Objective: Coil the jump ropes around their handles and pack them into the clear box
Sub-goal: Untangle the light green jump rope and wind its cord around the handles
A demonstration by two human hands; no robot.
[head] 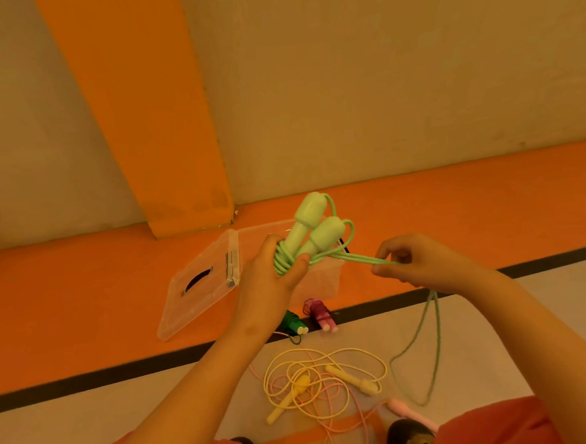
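The left hand (271, 278) grips the two pale green plastic jump-rope handles (314, 227) side by side. Its fingers are curled round their thin lower ends and round the turns of cord already wound there. The handles stand tilted, with the thick ends up and away from the person. From this bundle the thin pale green cord (359, 259) runs as a doubled strand to the right, almost level, to the right hand (421, 265), which pinches it between thumb and fingertips. Below that hand the rest of the cord hangs down in a long loop. The free cord therefore lies to the right of the handles and across their long axis, so I judge that the right hand must carry the next turn round them. The clear plastic box (323, 285) stands open just behind the left hand, nearer to it than to the right hand.
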